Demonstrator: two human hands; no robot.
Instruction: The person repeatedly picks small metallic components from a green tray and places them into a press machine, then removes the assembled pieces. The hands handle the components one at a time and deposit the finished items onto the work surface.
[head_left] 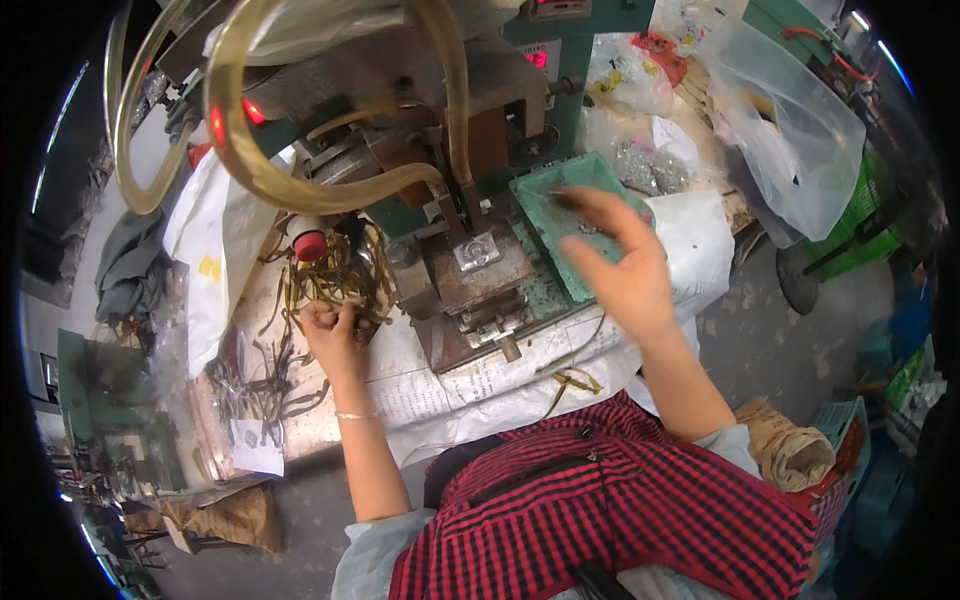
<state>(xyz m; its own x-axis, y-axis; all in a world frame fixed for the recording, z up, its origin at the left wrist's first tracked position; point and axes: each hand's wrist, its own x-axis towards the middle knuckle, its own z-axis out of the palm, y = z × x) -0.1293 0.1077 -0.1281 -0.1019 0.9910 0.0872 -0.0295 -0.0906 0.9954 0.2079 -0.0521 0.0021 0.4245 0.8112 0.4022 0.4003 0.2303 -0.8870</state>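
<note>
My left hand (pixel 336 328) is closed at the near edge of a pile of thin olive-brown strips (pixel 345 265), its fingertips pinched on a strip. Over a green tray (pixel 535 225) my right hand (pixel 632 265), smeared by motion, has its thumb and fingers apart. A small dark shape shows by its fingertips, too blurred to name. Between my hands stands a bench press, its metal block (pixel 470 285) carrying a small shiny plate (pixel 477 252) under the press tool. A few small bits lie in the tray.
A red push button (pixel 310 246) rises beside the pile. Thick yellowish hoses (pixel 235 130) loop over the press. Loose strips (pixel 578 383) lie on the paper-covered table near me, and more strips (pixel 265 390) at the left. Clear plastic bags (pixel 785 120) stand at the right.
</note>
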